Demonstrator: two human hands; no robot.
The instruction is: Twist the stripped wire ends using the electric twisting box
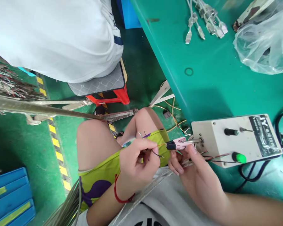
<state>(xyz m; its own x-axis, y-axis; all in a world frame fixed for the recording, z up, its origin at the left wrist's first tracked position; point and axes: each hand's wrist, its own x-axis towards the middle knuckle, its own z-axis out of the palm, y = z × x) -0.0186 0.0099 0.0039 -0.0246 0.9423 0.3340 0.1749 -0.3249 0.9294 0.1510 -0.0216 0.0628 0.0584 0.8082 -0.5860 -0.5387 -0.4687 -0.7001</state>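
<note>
My left hand [140, 161] is closed in a pinch on thin wires. An orange wire [160, 145] runs from its fingertips to the jaws of a pink and black clip [175, 143], and a black wire [158, 154] hangs below. The clip sits on a metal shaft [195, 141] that sticks out of a white machine box [219, 135]. Curled beneath the clip, my right hand [198, 175] has a clear-sheathed cable [187, 162] between thumb and fingers. Its thumb is close to the clip; whether it presses on it, I cannot tell. Loose coloured wire ends [218, 157] show beyond that hand.
The box has a black knob [231, 131], a toggle switch [246, 130] and a lit green button [239, 158]. USB cables [207, 18] and a plastic bag [264, 44] lie on the green table [202, 91]. A co-worker [61, 37] sits on a red stool [113, 95]. A metal bar [49, 106] crosses at left.
</note>
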